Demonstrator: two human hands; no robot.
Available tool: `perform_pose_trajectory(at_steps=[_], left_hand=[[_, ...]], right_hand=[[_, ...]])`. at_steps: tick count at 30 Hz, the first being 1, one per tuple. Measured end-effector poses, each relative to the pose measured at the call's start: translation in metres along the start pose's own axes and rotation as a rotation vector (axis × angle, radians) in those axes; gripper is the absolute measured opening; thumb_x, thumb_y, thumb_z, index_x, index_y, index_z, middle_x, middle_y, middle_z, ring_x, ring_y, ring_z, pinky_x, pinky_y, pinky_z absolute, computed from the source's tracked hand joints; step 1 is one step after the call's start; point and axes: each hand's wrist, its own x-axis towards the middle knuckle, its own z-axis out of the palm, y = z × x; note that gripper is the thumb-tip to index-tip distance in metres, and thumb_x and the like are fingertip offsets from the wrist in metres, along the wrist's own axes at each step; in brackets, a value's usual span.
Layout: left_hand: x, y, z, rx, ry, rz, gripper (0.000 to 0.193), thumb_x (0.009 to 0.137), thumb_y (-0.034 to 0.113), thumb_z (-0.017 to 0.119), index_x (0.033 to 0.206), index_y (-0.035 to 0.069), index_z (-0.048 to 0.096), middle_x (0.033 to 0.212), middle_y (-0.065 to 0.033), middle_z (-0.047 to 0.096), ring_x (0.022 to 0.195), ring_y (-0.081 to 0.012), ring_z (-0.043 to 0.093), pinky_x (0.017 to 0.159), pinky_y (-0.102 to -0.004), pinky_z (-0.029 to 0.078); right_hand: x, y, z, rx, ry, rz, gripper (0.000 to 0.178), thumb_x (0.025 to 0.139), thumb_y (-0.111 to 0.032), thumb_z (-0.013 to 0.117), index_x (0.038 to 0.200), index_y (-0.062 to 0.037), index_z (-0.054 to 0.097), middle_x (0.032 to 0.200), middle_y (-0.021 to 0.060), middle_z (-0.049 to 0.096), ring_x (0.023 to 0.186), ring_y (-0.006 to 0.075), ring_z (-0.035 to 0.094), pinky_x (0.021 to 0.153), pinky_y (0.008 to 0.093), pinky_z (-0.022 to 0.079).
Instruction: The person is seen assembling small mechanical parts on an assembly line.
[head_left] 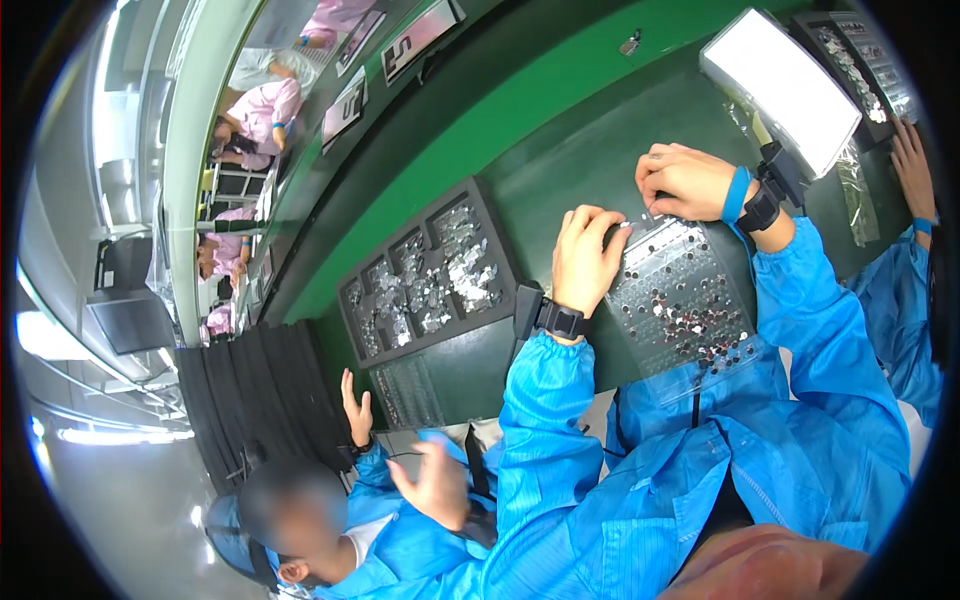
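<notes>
Both my hands meet over the far edge of a clear plastic tray [640, 335], which overhangs the near edge of the green table. Many small round dark and silvery pieces [690, 315] lie scattered in it, thickest toward its near side. My left hand [580, 262] has its fingers curled, thumb and fingertips closed at the tray's far left corner. Just right of it, my right hand [690, 182] is curled with its fingertips pinched together. Whatever the fingertips hold is too small to make out. A blue band [737, 195] circles my right wrist.
Left of my hands lies a black compartment tray [512, 262] of small metal parts, with a clear sheet [408, 390] nearer. A white box [775, 85] and another parts tray [880, 65] are far right. Co-workers' hands show at left [435, 482] and right [912, 170].
</notes>
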Motion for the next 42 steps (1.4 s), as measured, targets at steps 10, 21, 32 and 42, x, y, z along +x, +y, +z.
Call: perform_pose_trajectory(at_steps=[10, 21, 32, 42], left_hand=[[0.005, 0.012, -0.006, -0.009, 0.393, 0.146, 0.013, 0.084, -0.001, 0.077, 0.095, 0.000, 0.069, 0.092, -0.0131, 0.072, 0.081, -0.0237, 0.071, 0.073, -0.0332, 0.055], [-0.014, 0.014, -0.011, -1.123, 0.261, -0.290, 0.032, 0.097, 0.004, 0.066, 0.128, -0.002, 0.058, 0.117, -0.0147, 0.068, 0.101, -0.0194, 0.068, 0.089, -0.0312, 0.056], [-0.038, -0.023, -0.039, -0.900, 0.459, -0.440, 0.016, 0.097, 0.006, 0.066, 0.111, -0.003, 0.067, 0.096, -0.0085, 0.071, 0.081, -0.0142, 0.068, 0.071, -0.0273, 0.058], [-0.133, -0.138, -0.148, -0.613, 1.105, -0.630, 0.023, 0.095, 0.009, 0.070, 0.115, -0.003, 0.066, 0.098, -0.0056, 0.068, 0.080, -0.0125, 0.064, 0.067, -0.0256, 0.054]], right_hand=[[0.011, -0.011, -0.012, 0.337, 0.248, -0.053, 0.014, 0.092, -0.014, 0.067, 0.095, -0.0005, 0.066, 0.085, 0.0145, 0.070, 0.081, 0.0309, 0.071, 0.070, 0.0389, 0.055], [0.022, -0.026, -0.006, 0.365, 0.497, -0.228, 0.011, 0.079, 0.000, 0.076, 0.088, -0.0001, 0.069, 0.102, 0.0116, 0.071, 0.093, 0.0282, 0.070, 0.082, 0.0371, 0.056], [0.025, -0.040, 0.002, 0.268, 0.398, -0.243, 0.020, 0.077, 0.004, 0.074, 0.094, -0.0002, 0.064, 0.115, 0.0137, 0.064, 0.105, 0.0311, 0.065, 0.088, 0.0383, 0.052], [0.014, -0.036, -0.008, 0.254, 0.424, -0.174, 0.009, 0.084, 0.001, 0.070, 0.093, 0.0007, 0.066, 0.100, 0.0115, 0.065, 0.090, 0.0295, 0.067, 0.079, 0.0365, 0.053]])
